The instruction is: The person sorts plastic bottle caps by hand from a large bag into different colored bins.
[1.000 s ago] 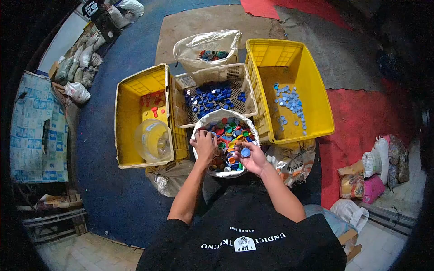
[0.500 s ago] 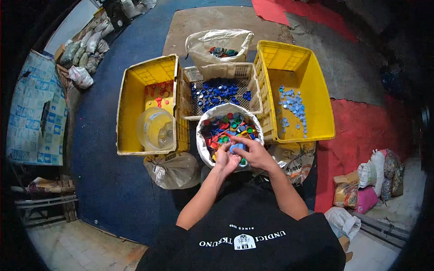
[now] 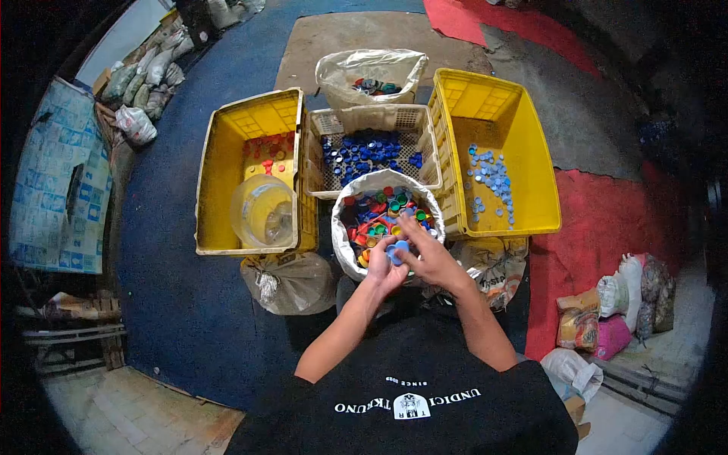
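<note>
A white sack full of mixed coloured bottle caps stands right in front of me. Both hands meet over its near edge. My left hand is cupped palm up and holds several blue caps. My right hand reaches across from the right, its fingers pinching at the blue caps in the left palm. Whether the right fingers hold a cap of their own is hard to tell.
Behind the sack: a white basket of dark blue caps, a yellow crate with light blue caps on the right, a yellow crate with red caps and a clear tub on the left. A clear bag of caps sits farther back. Filled bags lie beside my knees.
One second ago my hands were apart over the sack, the right holding one blue cap. They have come together, and blue caps now lie in the left palm.
</note>
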`<act>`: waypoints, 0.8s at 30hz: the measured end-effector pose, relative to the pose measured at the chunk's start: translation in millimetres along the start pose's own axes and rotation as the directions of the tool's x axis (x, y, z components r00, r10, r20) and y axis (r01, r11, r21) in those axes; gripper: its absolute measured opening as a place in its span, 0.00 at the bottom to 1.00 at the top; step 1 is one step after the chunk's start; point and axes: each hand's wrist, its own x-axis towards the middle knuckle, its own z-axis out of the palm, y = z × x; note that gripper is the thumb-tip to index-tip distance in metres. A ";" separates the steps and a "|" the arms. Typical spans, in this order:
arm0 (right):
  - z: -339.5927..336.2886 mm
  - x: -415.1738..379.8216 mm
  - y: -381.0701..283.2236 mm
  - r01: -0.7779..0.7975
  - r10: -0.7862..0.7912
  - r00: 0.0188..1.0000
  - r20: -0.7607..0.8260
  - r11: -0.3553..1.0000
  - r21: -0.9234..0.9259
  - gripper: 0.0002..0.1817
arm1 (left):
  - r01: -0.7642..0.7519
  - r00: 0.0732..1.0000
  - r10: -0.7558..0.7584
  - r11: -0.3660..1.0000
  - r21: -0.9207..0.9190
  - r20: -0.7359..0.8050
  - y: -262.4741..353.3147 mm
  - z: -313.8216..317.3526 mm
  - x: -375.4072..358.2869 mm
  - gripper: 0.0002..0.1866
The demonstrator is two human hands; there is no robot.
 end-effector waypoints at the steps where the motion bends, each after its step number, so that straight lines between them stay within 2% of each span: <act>1: 4.7 -3.5 7.3 -0.003 0.003 1.000 -0.005 1.000 -0.001 0.31 | -0.022 1.000 0.022 0.999 -0.038 0.016 -0.2 0.1 -0.6 0.16; 2: 9.0 -8.6 16.7 -0.175 0.195 0.979 -0.059 0.953 0.246 0.30 | -0.020 1.000 0.020 0.999 -0.036 0.018 1.2 0.5 -0.6 0.16; 3: 14.3 -14.1 25.8 -0.310 0.385 0.921 -0.061 0.819 0.483 0.29 | -0.026 1.000 0.026 0.998 -0.052 -0.002 2.8 0.4 -1.7 0.16; 4: 19.0 -18.9 29.7 -0.404 0.497 0.866 0.051 0.636 0.658 0.28 | -0.032 0.999 0.030 0.997 -0.068 -0.025 3.0 -0.3 -4.0 0.16; 5: 24.0 -27.5 29.9 -0.401 0.497 0.866 0.047 0.637 0.658 0.28 | -0.037 0.998 0.034 0.996 -0.081 -0.043 3.0 1.5 -4.3 0.16; 6: 27.5 -33.0 23.9 -0.482 0.594 0.779 0.201 0.362 0.798 0.28 | -0.059 0.997 0.058 0.998 -0.016 -0.053 1.4 -4.8 -1.2 0.15; 7: 30.2 -38.3 18.2 -0.513 0.628 0.683 0.372 0.050 0.857 0.28 | -0.061 0.995 0.065 0.997 0.045 -0.077 -0.5 -8.2 3.1 0.15; 9: 35.5 -48.2 19.3 -0.534 0.657 0.643 0.393 0.017 0.845 0.29 | -0.028 0.977 0.057 0.989 0.144 -0.205 -8.1 -7.8 7.2 0.16; 10: 37.7 -51.9 21.4 -0.507 0.695 0.610 0.380 -0.026 0.862 0.25 | 0.005 0.957 0.060 0.975 0.223 -0.285 -14.0 -5.6 15.1 0.17; 11: 40.3 -55.7 36.2 -0.496 0.702 0.612 0.365 -0.018 0.868 0.25 | 0.013 0.960 0.052 0.973 0.231 -0.274 -20.6 -1.2 26.9 0.17; 13: 44.8 -59.9 73.4 -0.235 0.632 0.758 0.159 0.038 0.971 0.18 | 0.087 0.970 0.022 0.897 0.433 -0.241 -32.8 21.0 58.4 0.18; 14: 27.4 -47.7 71.6 -0.032 0.674 0.736 -0.060 0.123 0.992 0.14 | 0.136 0.977 -0.048 0.892 0.431 -0.209 -40.8 45.6 77.7 0.22; 15: -6.8 -38.6 68.7 0.017 0.714 0.700 -0.004 -0.011 1.000 0.16 | 0.190 0.976 -0.121 0.883 0.428 -0.183 -48.4 77.3 95.2 0.27; 16: -28.7 -33.7 68.1 0.081 0.804 0.592 0.063 -0.136 0.987 0.19 | 0.204 0.977 -0.154 0.866 0.456 -0.145 -51.6 107.4 106.8 0.29; 17: -45.4 -43.0 83.2 0.142 0.662 0.740 0.120 -0.328 0.934 0.26 | 0.218 0.976 -0.188 0.847 0.484 -0.109 -55.3 133.1 111.1 0.31; 18: -54.2 -44.6 91.4 0.139 0.747 0.657 0.102 -0.254 0.957 0.29 | 0.229 0.973 -0.197 0.842 0.489 -0.118 -62.0 149.8 109.8 0.31; 19: -58.5 -45.2 92.6 0.120 0.819 0.568 0.081 -0.181 0.976 0.32 | 0.153 0.983 -0.073 0.833 0.532 -0.169 -68.2 160.3 109.9 0.32; 20: -57.4 -49.5 88.9 0.117 0.820 0.566 0.087 -0.184 0.976 0.32 | 0.076 0.976 0.057 0.815 0.575 -0.210 -70.8 167.3 106.4 0.32; 22: -59.8 -53.2 70.6 0.109 0.877 0.466 -0.116 0.073 0.991 0.34 | 0.079 0.989 0.016 0.789 0.609 -0.149 -65.8 148.3 92.2 0.32; 24: -41.8 -67.4 74.3 0.034 0.867 0.492 -0.077 0.070 0.997 0.33 | 0.060 0.998 -0.042 0.725 0.686 -0.043 -53.9 96.6 77.6 0.29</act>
